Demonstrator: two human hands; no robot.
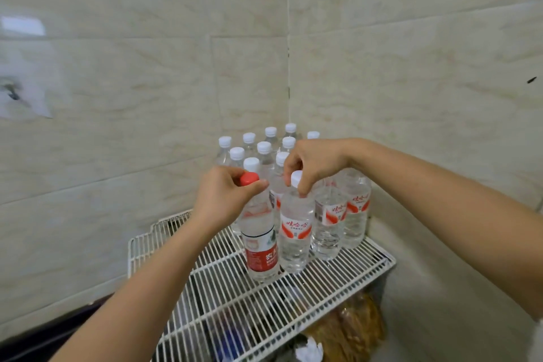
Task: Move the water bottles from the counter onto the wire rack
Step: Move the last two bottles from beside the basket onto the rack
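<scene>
red cap (249, 179) and red label on one bottle (260, 247), white caps elsewhere, white wire rack (235, 297), beige marbled wall tiles (396, 67)

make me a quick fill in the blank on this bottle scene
1. The left hand grips a water bottle whose cap is ___.
2. The right hand pinches the neck of a clear bottle with a ___ cap.
3. Both stand on the wire rack, which sits in the ___ where two tiled walls meet.

Missing words: red; white; corner
</scene>
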